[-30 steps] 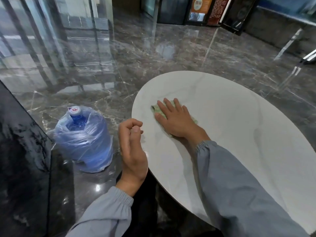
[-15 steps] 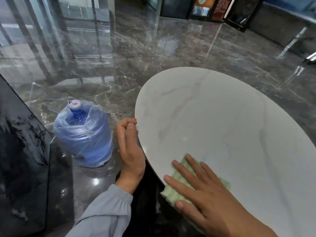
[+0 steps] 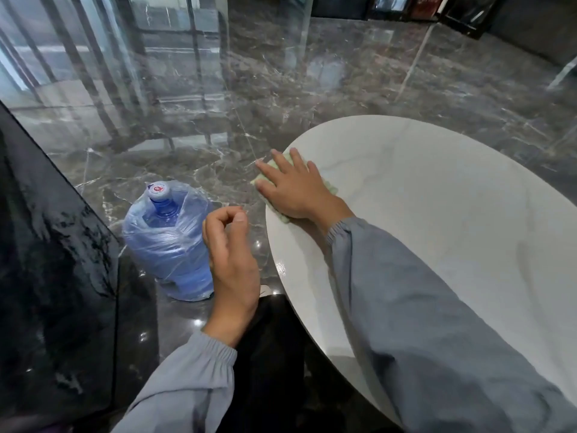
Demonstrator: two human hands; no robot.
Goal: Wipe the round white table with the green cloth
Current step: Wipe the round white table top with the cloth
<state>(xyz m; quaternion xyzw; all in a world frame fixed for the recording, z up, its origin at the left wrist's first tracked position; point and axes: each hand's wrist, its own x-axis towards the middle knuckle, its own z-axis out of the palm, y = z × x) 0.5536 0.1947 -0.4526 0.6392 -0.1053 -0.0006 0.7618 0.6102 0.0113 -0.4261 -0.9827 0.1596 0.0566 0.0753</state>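
Green cloth [image 3: 331, 187] lies flat on the round white table [image 3: 437, 220], right at its left rim, with a corner poking just past the edge. The right hand [image 3: 296, 190] presses on it with fingers straight and spread, not gripping, so only slivers of green show around the palm. Half a second ago that hand and cloth were down at the near edge, close to the body; a second ago they were up about where they are now. So the cloth is going back and forth along the left rim (one long stroke each way), and that strip is likely well covered. The wide middle and right side of the table probably still need passes. The left hand [image 3: 231, 257] hovers off the table beside the rim, fingers loosely curled and holding nothing, much as before. Beyond it on the dark marble floor [image 3: 281, 89] stands a water jug [image 3: 168, 242] wrapped in a plastic bag.
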